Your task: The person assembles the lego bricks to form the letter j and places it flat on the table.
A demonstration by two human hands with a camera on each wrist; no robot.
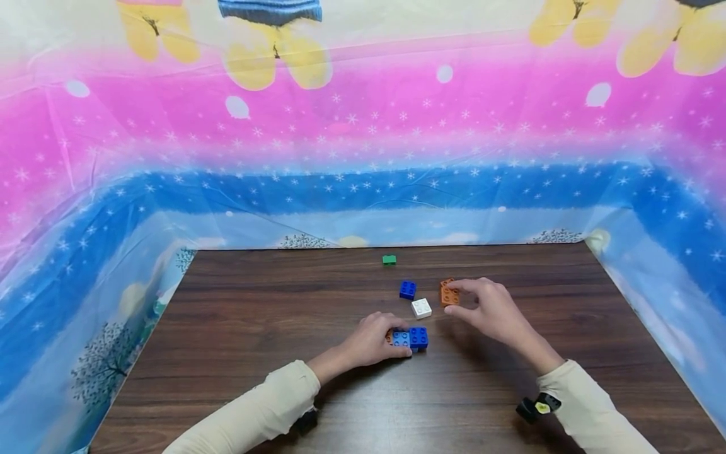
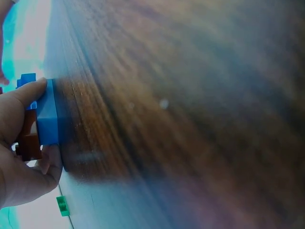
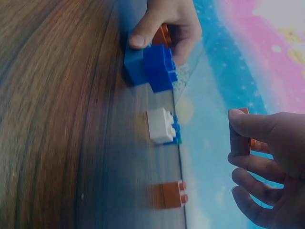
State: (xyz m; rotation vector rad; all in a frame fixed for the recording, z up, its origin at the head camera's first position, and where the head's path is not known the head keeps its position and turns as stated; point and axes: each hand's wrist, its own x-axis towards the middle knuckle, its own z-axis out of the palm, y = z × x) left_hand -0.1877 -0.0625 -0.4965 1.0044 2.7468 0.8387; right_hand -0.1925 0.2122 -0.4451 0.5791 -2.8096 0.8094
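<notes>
My left hand (image 1: 374, 339) grips a joined group of toy building bricks low over the table, thumb on the near side. The group has a light blue brick (image 1: 401, 339), a dark blue brick (image 1: 418, 337) at its right end and an orange brick (image 2: 30, 136) at its left, partly hidden by the fingers. My right hand (image 1: 492, 309) pinches an orange brick (image 3: 239, 136) between thumb and fingertip. Below it, another orange brick (image 3: 172, 195) sits on the table; in the head view the two overlap.
On the wooden table (image 1: 255, 290) a white brick (image 1: 421, 308) and a dark blue brick (image 1: 407, 289) stand between the hands. A small green brick (image 1: 389, 260) lies near the back edge. A patterned cloth (image 1: 363, 189) hangs behind and along both sides.
</notes>
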